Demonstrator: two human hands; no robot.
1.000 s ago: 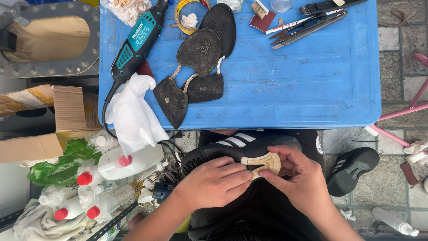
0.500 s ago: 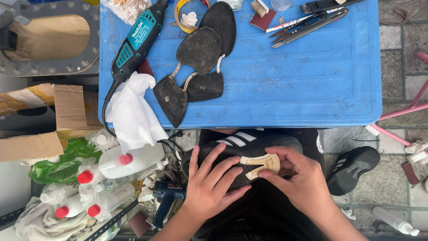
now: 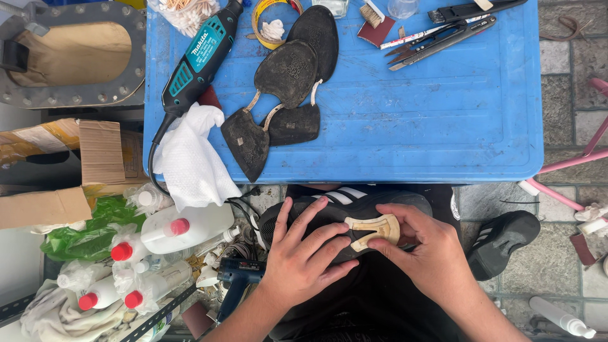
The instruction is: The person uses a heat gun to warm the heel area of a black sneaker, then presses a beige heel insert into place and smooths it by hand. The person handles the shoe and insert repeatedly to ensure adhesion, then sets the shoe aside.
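- The right hand [image 3: 437,253] has its grip pinched on a tan, Y-shaped heel piece [image 3: 373,229], pressing it against the back of a black sneaker [image 3: 354,212].
- The left hand [image 3: 304,253] lies flat on the sneaker with fingers spread, steadying it and clamping nothing.
- The sneaker is black with white stripes and rests on the person's lap, just below the near edge of the blue surface [image 3: 443,114].
- Near that edge's left corner lie black rubber sole pieces [image 3: 278,101], a white cloth [image 3: 190,158] hanging over, and a teal rotary tool [image 3: 199,57].
- The surface's right half is bare; scissors [image 3: 437,38] lie at its far edge.
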